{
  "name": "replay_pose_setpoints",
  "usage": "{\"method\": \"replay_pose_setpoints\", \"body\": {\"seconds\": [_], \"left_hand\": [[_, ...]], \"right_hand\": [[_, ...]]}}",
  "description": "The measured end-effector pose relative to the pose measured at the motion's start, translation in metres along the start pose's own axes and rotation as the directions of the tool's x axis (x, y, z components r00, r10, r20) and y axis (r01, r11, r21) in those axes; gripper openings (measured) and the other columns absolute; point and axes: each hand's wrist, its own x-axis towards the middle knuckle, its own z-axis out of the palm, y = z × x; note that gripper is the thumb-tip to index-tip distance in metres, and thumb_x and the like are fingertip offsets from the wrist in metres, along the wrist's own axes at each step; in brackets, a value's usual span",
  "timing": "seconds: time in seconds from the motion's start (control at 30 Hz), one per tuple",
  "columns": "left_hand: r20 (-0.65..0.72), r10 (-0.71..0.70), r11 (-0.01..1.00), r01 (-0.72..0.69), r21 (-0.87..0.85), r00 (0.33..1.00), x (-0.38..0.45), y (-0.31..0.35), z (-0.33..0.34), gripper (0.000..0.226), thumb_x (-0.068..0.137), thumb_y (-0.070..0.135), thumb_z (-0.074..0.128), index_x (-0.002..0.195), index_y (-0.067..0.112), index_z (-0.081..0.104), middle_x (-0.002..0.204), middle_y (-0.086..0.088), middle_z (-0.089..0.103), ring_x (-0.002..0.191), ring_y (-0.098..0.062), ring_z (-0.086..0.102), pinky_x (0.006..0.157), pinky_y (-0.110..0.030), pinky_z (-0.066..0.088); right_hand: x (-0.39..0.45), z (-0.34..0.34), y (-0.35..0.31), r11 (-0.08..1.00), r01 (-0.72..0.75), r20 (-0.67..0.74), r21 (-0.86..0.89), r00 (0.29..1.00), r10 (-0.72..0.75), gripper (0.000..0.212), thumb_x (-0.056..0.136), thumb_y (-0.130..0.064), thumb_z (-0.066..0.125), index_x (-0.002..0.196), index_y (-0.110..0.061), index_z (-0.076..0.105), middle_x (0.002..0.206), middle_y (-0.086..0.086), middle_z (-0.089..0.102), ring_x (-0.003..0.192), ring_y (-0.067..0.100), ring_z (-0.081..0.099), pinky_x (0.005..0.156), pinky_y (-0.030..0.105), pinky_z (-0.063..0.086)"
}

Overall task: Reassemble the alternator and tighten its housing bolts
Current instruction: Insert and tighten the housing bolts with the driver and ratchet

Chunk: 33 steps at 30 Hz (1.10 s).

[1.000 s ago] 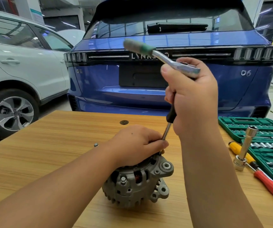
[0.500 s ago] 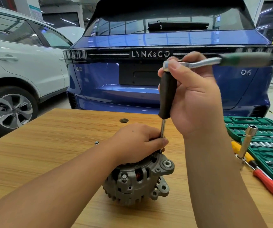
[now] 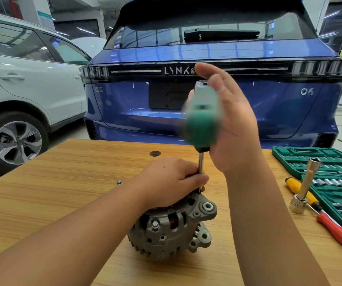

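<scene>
My left hand [image 3: 172, 182] presses down on the alternator [image 3: 172, 228], which sits on the wooden surface [image 3: 62, 193], its fingers pinching the ratchet's shaft [image 3: 201, 164]. My right hand [image 3: 232, 122] is open, fingers straight, palm beside the blurred green handle [image 3: 202, 120].

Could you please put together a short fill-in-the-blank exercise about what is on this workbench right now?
1. The left hand rests on top of the ____, steadying the tool shaft.
2. The blurred ratchet handle by the right hand is ____ in colour.
3. The open socket set case lies on the person's ____ side of the table.
4. The car straight ahead is ____.

Missing words: alternator; green; right; blue
</scene>
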Motion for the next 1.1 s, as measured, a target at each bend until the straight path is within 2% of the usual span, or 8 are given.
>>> {"method": "replay_pose_setpoints", "body": {"seconds": [0.2,0.4,0.5,0.6,0.73,0.9,1.0,1.1], "left_hand": [[0.018,0.051,0.999,-0.051,0.006,0.999,0.0,0.0,-0.001,0.026,0.103,0.055,0.046,0.094,0.041,0.067,0.079,0.032,0.065,0.078,0.007,0.059,0.066,-0.027,0.045],[0.023,0.009,1.0,-0.009,0.003,1.0,0.001,-0.001,-0.001,0.031,0.101,0.058,0.045,0.106,0.039,0.07,0.096,0.021,0.072,0.089,0.001,0.063,0.085,-0.042,0.054],[0.02,0.006,1.0,-0.006,0.015,1.0,0.001,-0.002,-0.001,0.032,0.101,0.059,0.045,0.105,0.039,0.07,0.095,0.02,0.072,0.088,0.0,0.063,0.084,-0.042,0.055],[0.01,0.005,1.0,-0.005,-0.003,1.0,0.0,-0.002,-0.001,0.031,0.101,0.059,0.047,0.103,0.04,0.071,0.092,0.02,0.072,0.085,0.001,0.063,0.083,-0.041,0.055],[0.006,0.002,1.0,-0.002,-0.017,1.0,0.001,-0.001,-0.001,0.031,0.101,0.058,0.046,0.103,0.039,0.071,0.091,0.021,0.071,0.084,0.003,0.063,0.082,-0.036,0.054],[0.013,-0.002,1.0,0.002,-0.008,1.0,0.0,0.001,-0.001,0.032,0.102,0.056,0.045,0.105,0.038,0.071,0.097,0.02,0.072,0.089,0.001,0.063,0.086,-0.038,0.054],[0.003,-0.006,1.0,0.006,-0.014,1.0,-0.001,0.001,-0.002,0.032,0.103,0.056,0.046,0.104,0.037,0.073,0.097,0.019,0.072,0.09,0.0,0.063,0.088,-0.04,0.053],[0.008,-0.003,1.0,0.004,-0.03,1.0,-0.001,0.001,-0.002,0.032,0.103,0.055,0.046,0.104,0.037,0.072,0.097,0.018,0.073,0.091,-0.002,0.064,0.088,-0.042,0.053]], "right_hand": [[-0.007,0.006,-0.001,0.944,0.076,-0.343,-0.321,0.92,-0.191,0.036,0.089,-0.027,0.075,0.118,-0.015,0.056,0.076,-0.006,0.066,0.062,0.005,0.06,0.061,0.021,0.049],[-0.006,-0.006,-0.015,0.955,-0.214,-0.162,0.206,0.955,0.249,0.016,0.099,-0.03,0.055,0.1,-0.016,0.063,0.104,0.003,0.075,0.081,0.014,0.063,0.077,0.029,0.046],[-0.006,-0.003,-0.012,0.958,-0.218,-0.145,0.188,0.958,0.247,0.013,0.086,-0.028,0.067,0.093,-0.018,0.07,0.098,-0.004,0.073,0.079,0.009,0.064,0.076,0.026,0.046],[-0.007,-0.001,-0.012,0.947,-0.21,-0.084,0.245,0.968,0.236,0.042,0.068,-0.024,0.077,0.106,-0.015,0.063,0.092,-0.004,0.071,0.076,0.009,0.066,0.069,0.023,0.049],[-0.009,0.006,-0.003,0.998,-0.048,-0.12,0.043,0.991,0.053,0.024,0.095,-0.006,0.064,0.109,-0.026,0.059,0.103,0.003,0.075,0.084,0.017,0.07,0.071,0.03,0.054],[-0.011,0.011,0.0,0.978,0.109,-0.055,-0.179,0.991,-0.121,0.03,0.097,0.004,0.053,0.111,-0.022,0.062,0.09,0.007,0.063,0.071,0.021,0.056,0.067,0.035,0.048],[-0.004,0.012,-0.009,1.0,-0.006,0.015,-0.022,1.0,0.006,0.024,0.082,-0.014,0.058,0.106,-0.017,0.062,0.077,0.008,0.06,0.063,0.026,0.051,0.063,0.037,0.04],[0.006,0.01,-0.015,0.994,-0.108,-0.017,-0.007,0.994,0.108,0.054,0.051,-0.038,0.066,0.101,-0.017,0.063,0.071,0.008,0.06,0.06,0.025,0.05,0.06,0.033,0.039]]}}
